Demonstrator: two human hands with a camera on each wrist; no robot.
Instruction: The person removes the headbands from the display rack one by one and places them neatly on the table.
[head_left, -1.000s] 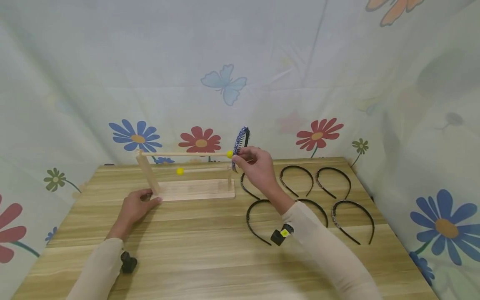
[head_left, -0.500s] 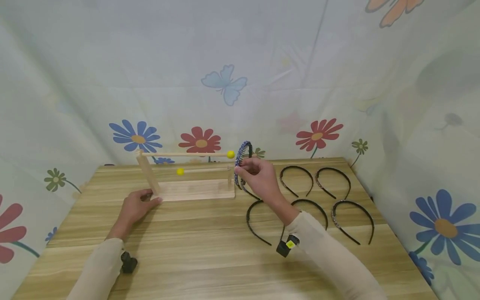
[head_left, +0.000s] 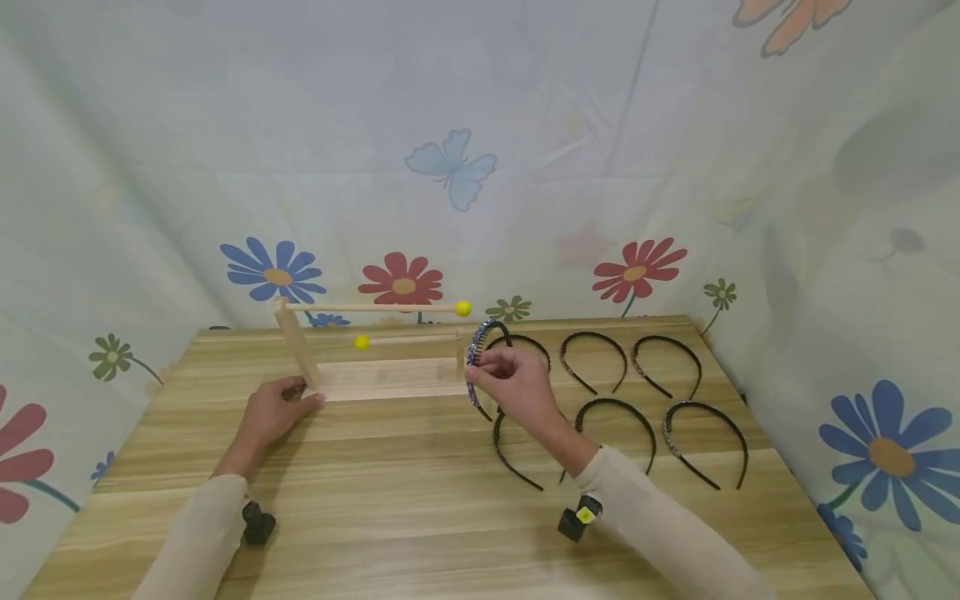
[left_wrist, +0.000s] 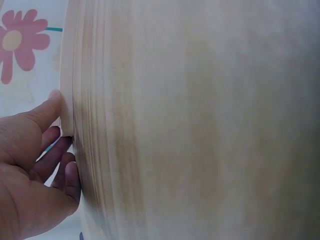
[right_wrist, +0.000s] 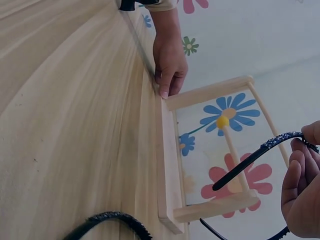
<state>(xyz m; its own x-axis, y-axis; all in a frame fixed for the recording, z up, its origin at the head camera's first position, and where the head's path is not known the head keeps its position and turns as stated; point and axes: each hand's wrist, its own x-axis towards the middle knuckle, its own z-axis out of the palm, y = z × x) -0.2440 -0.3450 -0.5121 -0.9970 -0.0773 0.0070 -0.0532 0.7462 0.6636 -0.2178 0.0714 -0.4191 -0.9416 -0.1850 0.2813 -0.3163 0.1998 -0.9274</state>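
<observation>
My right hand [head_left: 521,387] pinches a black toothed headband [head_left: 476,346] with blue sparkly stones, thumb on its decorated side. The band stands upright beside the right end of a wooden rack [head_left: 390,379]. This rack has a flat base, two posts and two rods, each tipped with a yellow ball [head_left: 463,309]. At the base's left end my left hand [head_left: 273,412] grips the corner; in the left wrist view its thumb lies along the base [left_wrist: 66,75] and its fingers curl round the end. The right wrist view shows the headband's bare tip [right_wrist: 225,181] overlapping the rack.
Several more black headbands lie in two rows on the right of the wooden table [head_left: 390,517], among them one at the far right [head_left: 705,407]. Some are partly hidden behind my right hand and forearm. A flower-printed curtain [head_left: 360,100] stands behind the table.
My right hand has lowered the headband from beside the upper rod's yellow ball to near the rack's base level. The left hand and rack have stayed in place.
</observation>
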